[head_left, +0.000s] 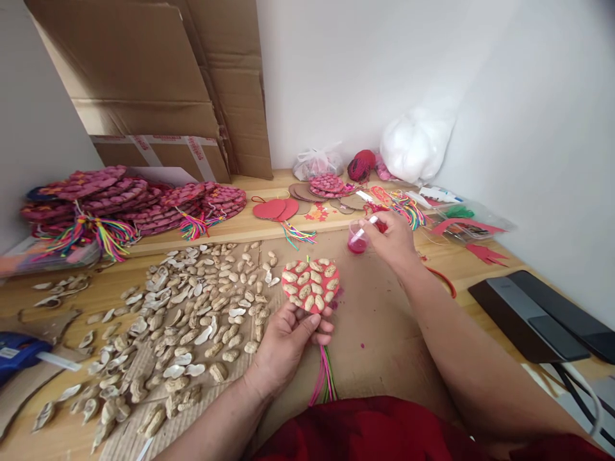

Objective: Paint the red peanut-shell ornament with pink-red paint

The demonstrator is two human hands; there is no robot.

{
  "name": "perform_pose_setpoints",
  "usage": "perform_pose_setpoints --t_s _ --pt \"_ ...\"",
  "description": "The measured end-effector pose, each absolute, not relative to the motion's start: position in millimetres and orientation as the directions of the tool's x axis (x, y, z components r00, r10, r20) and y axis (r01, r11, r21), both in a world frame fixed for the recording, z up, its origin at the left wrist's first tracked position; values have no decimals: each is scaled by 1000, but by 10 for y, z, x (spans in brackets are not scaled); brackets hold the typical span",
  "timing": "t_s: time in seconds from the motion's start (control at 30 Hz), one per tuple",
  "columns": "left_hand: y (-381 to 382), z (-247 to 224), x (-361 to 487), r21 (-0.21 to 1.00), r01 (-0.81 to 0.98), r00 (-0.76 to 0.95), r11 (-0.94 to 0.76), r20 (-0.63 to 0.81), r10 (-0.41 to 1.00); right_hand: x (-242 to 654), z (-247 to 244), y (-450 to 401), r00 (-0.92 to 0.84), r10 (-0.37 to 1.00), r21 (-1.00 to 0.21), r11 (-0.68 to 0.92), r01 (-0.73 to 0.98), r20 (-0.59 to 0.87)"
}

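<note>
My left hand (293,333) grips the lower edge of a red heart-shaped piece (311,284) covered with peanut shells, thumb on the front and fingers behind. Pink and green strings (325,378) hang below it. My right hand (391,240) pinches a thin white-handled tool (367,228) over a small clear cup (356,238) holding pink liquid; the tool's lower end is hard to make out. The cup stands on the cardboard (369,307), up and to the right of the heart. The shells on the heart are plain tan.
Loose peanut shells (192,307) spread over the left. A blue glue gun (19,355) lies at the far left, phones (542,320) at the right. Behind are pink shell-covered pieces (100,198), red discs (275,209), yarn (361,165) and a white stuffed bag (416,144).
</note>
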State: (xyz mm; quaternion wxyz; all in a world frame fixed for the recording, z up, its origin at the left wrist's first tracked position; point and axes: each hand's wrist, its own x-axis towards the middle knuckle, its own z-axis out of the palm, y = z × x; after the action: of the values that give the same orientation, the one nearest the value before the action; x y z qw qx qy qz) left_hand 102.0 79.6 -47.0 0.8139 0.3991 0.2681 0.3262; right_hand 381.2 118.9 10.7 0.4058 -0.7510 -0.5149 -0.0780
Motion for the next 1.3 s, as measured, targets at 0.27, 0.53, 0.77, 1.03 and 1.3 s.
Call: perform_pose_setpoints --t_s 0.27,0.53,0.77,1.03,1.3 --pt "804 -466 1035 827 -312 633 468 -187 752 3834 94 1205 534 711 -576 -220 788 459" --pt "809 -474 1027 818 -316 645 480 -186 741 3865 128 1218 553 703 -582 -240 777 448" --pt "815 -454 1031 813 -313 638 491 -203 743 3836 257 1124 551 706 -569 -253 783 445" --pt "823 -419 1017 819 -308 641 485 -198 742 3667 339 582 545 725 -563 -262 784 422" --pt "784 -385 982 844 -242 727 478 -169 666 3482 233 411 549 739 -558 -283 780 392"
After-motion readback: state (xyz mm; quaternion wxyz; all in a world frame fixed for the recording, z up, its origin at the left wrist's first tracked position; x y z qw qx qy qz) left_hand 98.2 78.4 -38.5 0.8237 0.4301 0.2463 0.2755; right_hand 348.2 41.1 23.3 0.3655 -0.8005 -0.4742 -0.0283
